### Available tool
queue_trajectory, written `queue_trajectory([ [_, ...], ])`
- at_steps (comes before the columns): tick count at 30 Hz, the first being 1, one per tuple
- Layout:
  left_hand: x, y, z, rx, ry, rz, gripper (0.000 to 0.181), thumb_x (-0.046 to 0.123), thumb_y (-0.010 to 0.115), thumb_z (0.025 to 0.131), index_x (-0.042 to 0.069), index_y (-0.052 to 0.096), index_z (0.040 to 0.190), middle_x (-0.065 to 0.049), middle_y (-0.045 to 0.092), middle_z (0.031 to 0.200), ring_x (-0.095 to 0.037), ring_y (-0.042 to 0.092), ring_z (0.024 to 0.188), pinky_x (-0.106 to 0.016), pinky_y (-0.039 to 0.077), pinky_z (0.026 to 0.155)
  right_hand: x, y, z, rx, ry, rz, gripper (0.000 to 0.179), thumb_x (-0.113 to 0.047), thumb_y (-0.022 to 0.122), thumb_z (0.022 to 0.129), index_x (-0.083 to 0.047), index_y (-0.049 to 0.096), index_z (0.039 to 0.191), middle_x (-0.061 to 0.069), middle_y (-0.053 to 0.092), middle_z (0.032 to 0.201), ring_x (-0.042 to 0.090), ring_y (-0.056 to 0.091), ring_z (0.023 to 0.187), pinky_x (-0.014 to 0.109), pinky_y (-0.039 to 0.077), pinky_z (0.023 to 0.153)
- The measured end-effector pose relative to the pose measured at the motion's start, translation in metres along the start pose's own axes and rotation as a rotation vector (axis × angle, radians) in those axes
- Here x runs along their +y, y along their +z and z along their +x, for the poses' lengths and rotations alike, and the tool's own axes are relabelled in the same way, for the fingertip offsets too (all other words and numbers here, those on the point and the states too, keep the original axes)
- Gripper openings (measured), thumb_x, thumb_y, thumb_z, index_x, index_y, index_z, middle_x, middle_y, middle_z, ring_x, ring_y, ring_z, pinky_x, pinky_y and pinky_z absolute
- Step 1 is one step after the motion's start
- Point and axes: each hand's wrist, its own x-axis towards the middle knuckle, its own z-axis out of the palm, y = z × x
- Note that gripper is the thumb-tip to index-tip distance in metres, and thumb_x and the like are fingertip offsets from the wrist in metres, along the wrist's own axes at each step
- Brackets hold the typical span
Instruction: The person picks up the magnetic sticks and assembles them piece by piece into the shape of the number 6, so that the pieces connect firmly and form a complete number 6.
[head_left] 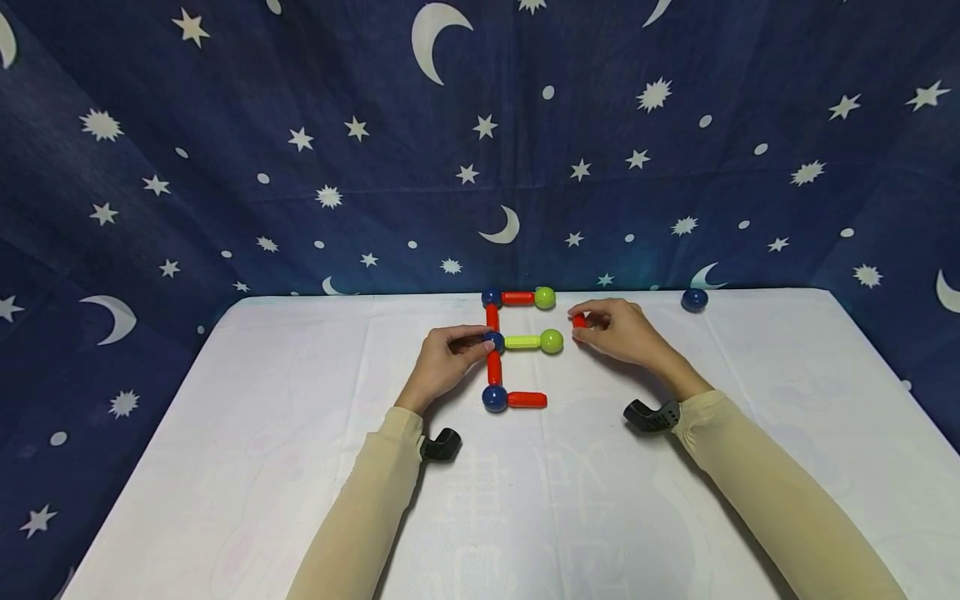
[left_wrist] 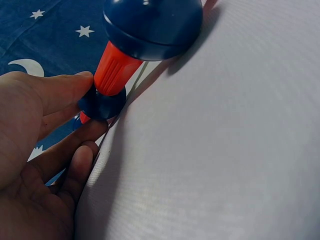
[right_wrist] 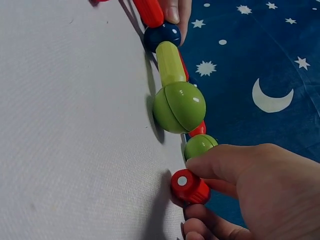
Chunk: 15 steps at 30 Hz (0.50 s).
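Observation:
A frame of balls and rods lies on the white table, shaped like a letter E. Its left column has a top blue ball [head_left: 491,297], a middle blue ball [head_left: 495,340] and a bottom blue ball [head_left: 495,397], joined by red rods. My left hand [head_left: 441,362] pinches the middle ball between thumb and fingers. From that ball a yellow-green rod [head_left: 522,342] runs right to a green ball [head_left: 551,341]. My right hand [head_left: 624,335] holds a loose red rod [right_wrist: 188,186] by thumb and fingers, just right of the green balls. One pale end disc of this rod faces the right wrist camera.
The top arm is a red rod [head_left: 517,297] ending in another green ball [head_left: 544,297]. The bottom arm, a red rod [head_left: 527,400], has a bare right end. A separate blue ball [head_left: 694,300] sits near the table's back edge, before a star-patterned cloth [head_left: 420,167].

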Motion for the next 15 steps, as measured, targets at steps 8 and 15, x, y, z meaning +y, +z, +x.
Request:
queue_trajectory([
  [8, 0.000, 0.000, 0.000, 0.002, 0.000, -0.002, 0.029, 0.015, 0.075, 0.094, 0.009, 0.075, 0.122, -0.007, 0.074, 0.110, -0.020, 0.065, 0.092, -0.031, 0.055, 0.084, 0.005, -0.002, -0.006, 0.022, 0.044, 0.121, 0.035, -0.014, 0.076, 0.090, -0.009, 0.072, 0.125, 0.010, 0.069, 0.097, 0.024, 0.058, 0.081, 0.029, 0.048, 0.067],
  [15, 0.000, 0.000, 0.000, 0.005, 0.003, -0.011, 0.029, 0.014, 0.075, 0.094, 0.008, 0.075, 0.122, -0.007, 0.074, 0.109, -0.020, 0.065, 0.091, -0.030, 0.055, 0.084, 0.000, -0.007, -0.018, -0.039, 0.111, 0.344, 0.041, -0.019, 0.076, 0.093, -0.007, 0.068, 0.131, 0.015, 0.069, 0.106, 0.026, 0.061, 0.086, 0.028, 0.048, 0.063],
])
